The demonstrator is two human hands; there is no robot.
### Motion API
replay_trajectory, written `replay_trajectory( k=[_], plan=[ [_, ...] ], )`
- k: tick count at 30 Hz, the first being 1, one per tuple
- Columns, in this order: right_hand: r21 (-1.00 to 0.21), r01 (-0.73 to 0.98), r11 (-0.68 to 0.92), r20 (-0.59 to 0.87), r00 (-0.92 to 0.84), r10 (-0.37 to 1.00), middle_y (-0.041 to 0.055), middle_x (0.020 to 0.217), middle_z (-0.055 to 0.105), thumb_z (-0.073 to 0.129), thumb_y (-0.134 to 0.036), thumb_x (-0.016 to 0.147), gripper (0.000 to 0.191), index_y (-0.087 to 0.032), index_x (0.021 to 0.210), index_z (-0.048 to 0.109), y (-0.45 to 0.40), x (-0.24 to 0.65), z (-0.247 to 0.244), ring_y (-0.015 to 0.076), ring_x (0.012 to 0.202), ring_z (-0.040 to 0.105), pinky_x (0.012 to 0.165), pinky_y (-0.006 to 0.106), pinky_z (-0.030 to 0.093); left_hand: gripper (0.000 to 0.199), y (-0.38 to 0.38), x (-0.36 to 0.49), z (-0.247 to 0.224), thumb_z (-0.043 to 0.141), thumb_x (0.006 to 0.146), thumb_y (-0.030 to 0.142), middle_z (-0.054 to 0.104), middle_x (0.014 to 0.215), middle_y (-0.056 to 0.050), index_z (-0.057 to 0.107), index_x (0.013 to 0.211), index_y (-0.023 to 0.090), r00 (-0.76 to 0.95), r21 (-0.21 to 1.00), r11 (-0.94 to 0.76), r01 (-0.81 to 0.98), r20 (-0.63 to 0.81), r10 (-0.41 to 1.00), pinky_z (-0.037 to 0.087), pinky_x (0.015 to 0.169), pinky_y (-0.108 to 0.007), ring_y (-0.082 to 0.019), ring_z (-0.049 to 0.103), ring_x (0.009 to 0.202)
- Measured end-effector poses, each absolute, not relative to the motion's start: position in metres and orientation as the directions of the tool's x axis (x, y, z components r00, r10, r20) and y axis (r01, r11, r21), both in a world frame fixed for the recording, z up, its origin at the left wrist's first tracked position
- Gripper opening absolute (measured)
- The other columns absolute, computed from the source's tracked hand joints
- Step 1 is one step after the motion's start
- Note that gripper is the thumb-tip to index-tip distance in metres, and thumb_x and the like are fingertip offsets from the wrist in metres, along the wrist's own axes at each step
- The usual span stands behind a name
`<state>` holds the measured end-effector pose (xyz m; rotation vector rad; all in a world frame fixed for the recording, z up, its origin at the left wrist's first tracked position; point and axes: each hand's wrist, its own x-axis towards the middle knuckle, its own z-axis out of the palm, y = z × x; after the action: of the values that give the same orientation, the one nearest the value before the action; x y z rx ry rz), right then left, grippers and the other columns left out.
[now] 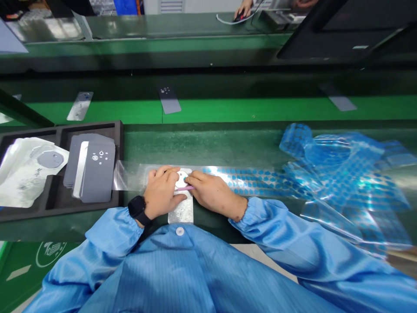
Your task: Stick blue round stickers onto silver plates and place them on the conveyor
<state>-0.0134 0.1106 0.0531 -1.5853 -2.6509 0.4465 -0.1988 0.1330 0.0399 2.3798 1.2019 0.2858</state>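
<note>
A pale panel (pixel 181 213) with a white round part (pixel 181 179) near its top lies on the green bench in front of me. My left hand (pixel 163 191) rests at its left side, fingers bent over its upper edge and thumb across the panel. From the right, my right hand (pixel 211 191) pinches a thin pink tool (pixel 183 188); its fingertips are at the round part, beside a small blue-green dot (pixel 185 178). A clear film strip with rows of blue dots (pixel 254 180) runs rightward behind my right hand.
Crumpled blue-dotted film (pixel 348 169) lies right. A dark foam tray (pixel 120 143) at left holds grey panels (pixel 100 174) and pale sheets (pixel 22 178). Panels lie on the green belt (pixel 208 111). Across it, another person's hand (pixel 244 8) holds a mouse. A monitor (pixel 352 30) overhangs upper right.
</note>
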Motion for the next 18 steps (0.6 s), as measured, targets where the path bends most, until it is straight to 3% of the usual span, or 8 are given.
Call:
replay_trajectory(
  k=[6, 11, 15, 18],
  plan=[
    [-0.334, 0.874, 0.354, -0.211, -0.435, 0.875, 0.0099, 0.107, 0.06, 0.054, -0.019, 0.089, 0.018, -0.016, 0.105, 0.063, 0.122, -0.013, 0.059, 0.0201, 0.087, 0.063, 0.079, 0.032, 0.05, 0.047, 0.132, -0.198, 0.038, 0.077, 0.072, 0.036, 0.058, 0.131, -0.014, 0.05, 0.106, 0.018, 0.58, 0.5, -0.49, 0.715, -0.032, 0.814, 0.035, 0.094, -0.05, -0.032, 0.046, 0.124],
    [-0.419, 0.885, 0.206, -0.21, -0.314, 0.926, 0.0137, 0.115, 0.054, 0.069, -0.022, 0.074, 0.037, -0.013, 0.108, 0.057, 0.138, -0.02, 0.066, 0.0225, 0.095, 0.062, 0.086, 0.035, 0.048, 0.059, 0.129, -0.196, 0.028, 0.079, 0.068, 0.035, 0.05, 0.135, -0.017, 0.046, 0.115, 0.019, 0.507, 0.535, -0.444, 0.718, 0.035, 0.861, 0.036, 0.096, -0.054, -0.034, 0.047, 0.124],
    [-0.497, 0.859, 0.124, -0.282, -0.295, 0.913, 0.0035, 0.085, 0.06, 0.067, -0.018, 0.07, 0.021, -0.019, 0.088, 0.056, 0.159, -0.021, 0.068, 0.0189, 0.074, 0.06, 0.066, 0.029, 0.047, 0.071, 0.126, -0.192, 0.015, 0.082, 0.062, 0.041, 0.047, 0.133, -0.017, 0.043, 0.117, 0.021, 0.421, 0.613, -0.392, 0.686, 0.105, 0.901, 0.039, 0.096, -0.057, -0.036, 0.048, 0.122],
    [-0.599, 0.8, 0.044, -0.279, -0.26, 0.924, 0.0004, 0.077, 0.062, 0.061, -0.019, 0.076, 0.014, -0.019, 0.09, 0.056, 0.205, -0.007, 0.077, 0.0167, 0.069, 0.06, 0.06, 0.026, 0.044, 0.066, 0.126, -0.188, 0.009, 0.076, 0.069, 0.044, 0.044, 0.134, -0.018, 0.04, 0.12, 0.022, 0.322, 0.674, -0.321, 0.666, 0.129, 0.938, 0.041, 0.096, -0.058, -0.036, 0.048, 0.122]
  ],
)
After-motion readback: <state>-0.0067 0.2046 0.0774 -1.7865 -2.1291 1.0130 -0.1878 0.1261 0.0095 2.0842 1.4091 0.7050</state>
